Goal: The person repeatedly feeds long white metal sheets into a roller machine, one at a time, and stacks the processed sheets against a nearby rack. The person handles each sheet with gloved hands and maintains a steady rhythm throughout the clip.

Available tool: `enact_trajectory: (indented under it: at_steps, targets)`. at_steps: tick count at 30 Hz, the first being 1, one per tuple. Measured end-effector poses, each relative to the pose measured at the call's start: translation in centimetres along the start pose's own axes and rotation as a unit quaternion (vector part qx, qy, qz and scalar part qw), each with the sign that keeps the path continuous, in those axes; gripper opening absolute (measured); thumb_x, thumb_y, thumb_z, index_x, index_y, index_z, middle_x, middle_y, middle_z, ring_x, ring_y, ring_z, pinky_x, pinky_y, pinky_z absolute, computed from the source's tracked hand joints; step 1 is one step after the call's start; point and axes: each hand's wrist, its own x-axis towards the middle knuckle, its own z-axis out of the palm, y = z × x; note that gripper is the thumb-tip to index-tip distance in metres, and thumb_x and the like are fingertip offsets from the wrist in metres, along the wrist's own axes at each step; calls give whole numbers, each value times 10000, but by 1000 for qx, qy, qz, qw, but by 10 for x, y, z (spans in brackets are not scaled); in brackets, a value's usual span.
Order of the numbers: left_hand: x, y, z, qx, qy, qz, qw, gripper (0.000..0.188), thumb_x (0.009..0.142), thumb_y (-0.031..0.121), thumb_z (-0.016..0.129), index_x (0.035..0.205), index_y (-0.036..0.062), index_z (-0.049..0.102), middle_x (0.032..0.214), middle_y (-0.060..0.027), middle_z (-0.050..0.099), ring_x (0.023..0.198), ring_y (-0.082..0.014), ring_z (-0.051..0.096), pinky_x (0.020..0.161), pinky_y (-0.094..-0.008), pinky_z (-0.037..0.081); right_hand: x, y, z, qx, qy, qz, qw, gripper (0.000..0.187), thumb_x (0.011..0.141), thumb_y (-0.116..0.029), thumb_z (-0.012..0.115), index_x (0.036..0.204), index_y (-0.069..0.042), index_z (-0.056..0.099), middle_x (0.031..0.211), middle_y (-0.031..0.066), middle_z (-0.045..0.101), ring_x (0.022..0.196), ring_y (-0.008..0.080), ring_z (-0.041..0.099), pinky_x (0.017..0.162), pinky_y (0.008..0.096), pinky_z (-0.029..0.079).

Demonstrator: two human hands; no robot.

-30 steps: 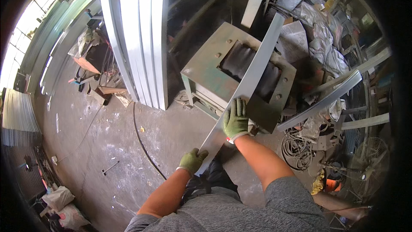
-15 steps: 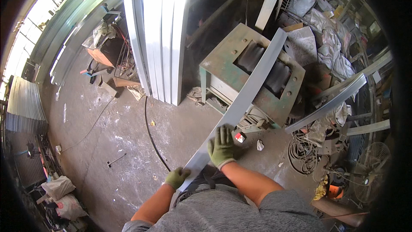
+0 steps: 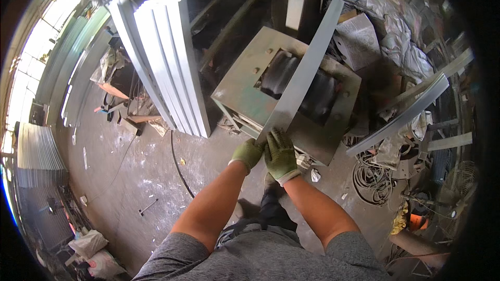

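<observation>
A long grey metal strip (image 3: 302, 78) slants from my hands up and away to the right, lying across a worn green-and-tan machine (image 3: 245, 80) with black rollers (image 3: 281, 75) set in its top. Green work gloves cover both hands. My left hand (image 3: 248, 153) is closed at the left corner of the strip's near end, its fingertips partly hidden. Beside it, almost touching, my right hand (image 3: 280, 157) lies over the right side of that end with its fingers stretched along the metal.
Left of the machine lean several bright metal profiles (image 3: 169, 67). A dark cable (image 3: 178, 164) runs over the floor. Coiled cable (image 3: 372, 179), another metal length (image 3: 401, 117) and a wire fan (image 3: 461, 182) stand on the right, below heaped plastic sheeting (image 3: 401, 47). White sacks (image 3: 91, 244) lie lower left.
The strip has moved forward over the machine, and both hands went with it. My left hand has come up close to my right, and my arms are stretched further out.
</observation>
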Motion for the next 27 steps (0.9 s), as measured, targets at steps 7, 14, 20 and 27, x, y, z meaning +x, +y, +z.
enact_trajectory:
  at_steps: [7,14,20,27]
  targets:
    - [96,47,20,132,13,126,983,440,1124,419,481,1214,65,727,1135,-280,754,1084,-501,708,927,-563,568,69,63,-19,-74,-18,23,997,566,987,-223,636,1493,22,571,1613,229,521,1517,441,459,1281,556,331]
    - [130,108,8,65,-3,23,998,574,1117,537,482,1253,31,716,1241,-307,736,1182,-503,690,994,-534,556,107,99,-29,-121,-9,22,992,544,1007,-219,605,1499,12,568,1607,227,527,1535,418,449,1287,529,322]
    - [127,104,2,96,13,100,990,628,1112,551,470,1165,-6,754,1198,-335,733,1179,-518,684,994,-552,545,110,97,-22,-88,-34,45,995,573,983,-225,624,1497,22,556,1652,225,472,1563,429,399,1312,555,269]
    - [11,31,-9,15,8,-19,1000,632,1076,586,553,1070,-11,761,1044,-341,739,1051,-513,722,881,-535,558,34,13,-13,37,-39,26,998,512,911,-183,701,1367,39,635,1500,242,580,1464,457,495,1255,583,352]
